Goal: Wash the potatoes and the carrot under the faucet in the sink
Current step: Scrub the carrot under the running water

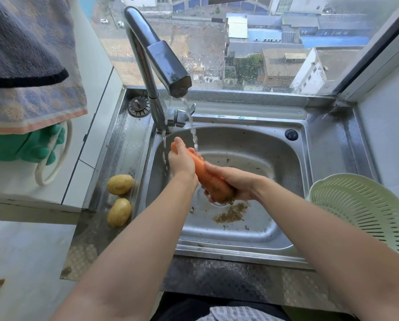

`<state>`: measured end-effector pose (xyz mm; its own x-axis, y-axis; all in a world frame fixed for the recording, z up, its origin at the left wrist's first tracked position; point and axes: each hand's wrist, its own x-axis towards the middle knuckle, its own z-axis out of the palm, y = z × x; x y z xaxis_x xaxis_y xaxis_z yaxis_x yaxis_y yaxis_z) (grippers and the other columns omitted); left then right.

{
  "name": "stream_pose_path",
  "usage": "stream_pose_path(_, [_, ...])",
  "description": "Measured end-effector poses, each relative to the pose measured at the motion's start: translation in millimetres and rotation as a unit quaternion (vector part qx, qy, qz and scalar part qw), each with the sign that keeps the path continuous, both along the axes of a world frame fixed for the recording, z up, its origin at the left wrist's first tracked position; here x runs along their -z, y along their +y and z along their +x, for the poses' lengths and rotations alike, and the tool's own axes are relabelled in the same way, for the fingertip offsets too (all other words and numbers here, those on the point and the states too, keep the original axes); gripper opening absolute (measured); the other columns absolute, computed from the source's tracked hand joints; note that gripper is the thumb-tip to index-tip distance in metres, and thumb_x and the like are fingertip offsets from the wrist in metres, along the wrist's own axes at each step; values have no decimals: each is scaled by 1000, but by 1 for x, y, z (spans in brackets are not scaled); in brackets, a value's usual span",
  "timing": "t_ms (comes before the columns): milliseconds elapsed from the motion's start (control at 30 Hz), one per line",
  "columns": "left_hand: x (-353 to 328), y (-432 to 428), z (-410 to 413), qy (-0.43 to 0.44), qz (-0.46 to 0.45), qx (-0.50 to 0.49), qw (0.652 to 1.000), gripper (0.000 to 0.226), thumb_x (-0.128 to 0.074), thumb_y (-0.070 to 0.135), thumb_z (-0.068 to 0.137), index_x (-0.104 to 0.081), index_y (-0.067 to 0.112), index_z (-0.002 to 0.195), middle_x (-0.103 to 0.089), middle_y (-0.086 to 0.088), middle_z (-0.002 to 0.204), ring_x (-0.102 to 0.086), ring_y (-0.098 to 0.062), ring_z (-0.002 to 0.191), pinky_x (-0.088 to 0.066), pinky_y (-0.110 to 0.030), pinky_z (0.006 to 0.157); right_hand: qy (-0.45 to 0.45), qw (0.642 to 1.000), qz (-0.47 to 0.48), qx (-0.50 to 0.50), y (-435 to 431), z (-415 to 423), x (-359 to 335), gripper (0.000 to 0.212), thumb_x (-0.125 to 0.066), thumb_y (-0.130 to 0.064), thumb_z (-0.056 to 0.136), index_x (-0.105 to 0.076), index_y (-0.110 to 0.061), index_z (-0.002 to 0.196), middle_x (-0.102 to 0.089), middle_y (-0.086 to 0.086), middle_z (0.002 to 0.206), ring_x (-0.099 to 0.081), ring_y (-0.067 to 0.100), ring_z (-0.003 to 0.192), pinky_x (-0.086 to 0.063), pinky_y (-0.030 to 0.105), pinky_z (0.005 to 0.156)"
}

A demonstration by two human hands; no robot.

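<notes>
Carrot [206, 177] is under the faucet [170, 66] water — left hand [181, 162] and right hand [236, 185] grip it; two potatoes [120, 184] wait beside the sink [286, 172], seemingly unwashed.

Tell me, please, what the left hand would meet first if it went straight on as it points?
Likely the water stream just beyond the left hand, then the back wall of the sink; depth is unclear.

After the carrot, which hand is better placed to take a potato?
Left, probably: the left hand holds the carrot nearer the potatoes on the sink's left ledge; the right hand is farther.
</notes>
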<state>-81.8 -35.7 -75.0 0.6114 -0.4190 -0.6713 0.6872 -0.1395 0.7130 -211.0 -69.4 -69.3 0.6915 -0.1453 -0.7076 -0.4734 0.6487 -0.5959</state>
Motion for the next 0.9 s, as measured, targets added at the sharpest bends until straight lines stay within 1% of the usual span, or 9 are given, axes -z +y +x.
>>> stream_pose_path(100, [0,-2,2,9,-22,6,1000,34,-37,40,103,-52,9,105,-58,-4,82,-58,-17,73,-53,-34,72,-20,994,-99,46,0,2,4,36,-64,-33,91,-56,-7,115,-62,14,94,-66,18,68,-57,30,60])
stream_pose_path(200, [-4,7,1,31,-102,80,991,13,-47,18,101,-54,10,94,-58,-6,86,-59,-17,79,-51,-39,83,-16,995,-63,79,-2,2,0,46,-53,-45,96,-56,-3,114,-69,15,88,-68,22,66,-58,32,59])
stream_pose_path(300, [-2,9,1,30,-73,51,996,23,-52,27,99,-53,6,90,-56,-8,76,-59,-19,65,-55,-36,70,1,999,-22,27,-3,2,-4,57,-40,-54,98,-55,-1,115,-71,16,89,-69,26,75,-58,37,69])
stream_pose_path(433, [1,3,3,7,-2,17,1000,53,-37,52,99,-56,5,114,-59,-8,83,-61,-19,68,-55,-35,66,10,998,-62,-10,3,10,-2,54,-48,-53,95,-55,-4,117,-66,14,94,-68,25,78,-56,41,77])
stream_pose_path(500, [0,5,4,47,-48,26,997,43,-33,43,103,-54,6,110,-60,-7,88,-61,-19,76,-53,-35,72,6,997,-75,16,3,9,-3,50,-54,-51,93,-54,-6,115,-64,13,90,-67,22,69,-57,37,71])
stream_pose_path(600, [-3,13,5,85,-115,58,988,26,-39,22,104,-51,5,120,-61,-8,99,-63,-18,87,-53,-35,77,-5,998,30,50,-2,4,-5,57,-48,-55,94,-54,-1,110,-64,14,81,-65,22,62,-57,30,57])
stream_pose_path(700, [-4,9,4,70,-99,24,992,25,-47,32,101,-50,7,104,-57,-5,80,-59,-15,65,-53,-33,62,-15,994,101,26,-3,-1,-9,61,-45,-58,94,-54,0,110,-64,14,83,-66,21,63,-57,28,57])
stream_pose_path(767, [-5,5,4,83,-90,4,992,36,-48,44,98,-47,9,106,-55,-4,74,-56,-14,56,-51,-29,54,-19,995,94,-1,-2,-2,-7,62,-46,-59,93,-54,0,113,-65,13,87,-66,21,68,-58,30,61])
stream_pose_path(900, [-6,7,5,61,-84,68,992,23,-44,29,102,-50,9,112,-60,-6,94,-63,-17,80,-55,-36,69,-25,994,99,41,-4,-6,4,62,-49,-57,93,-55,-2,119,-65,13,88,-66,21,70,-57,30,61])
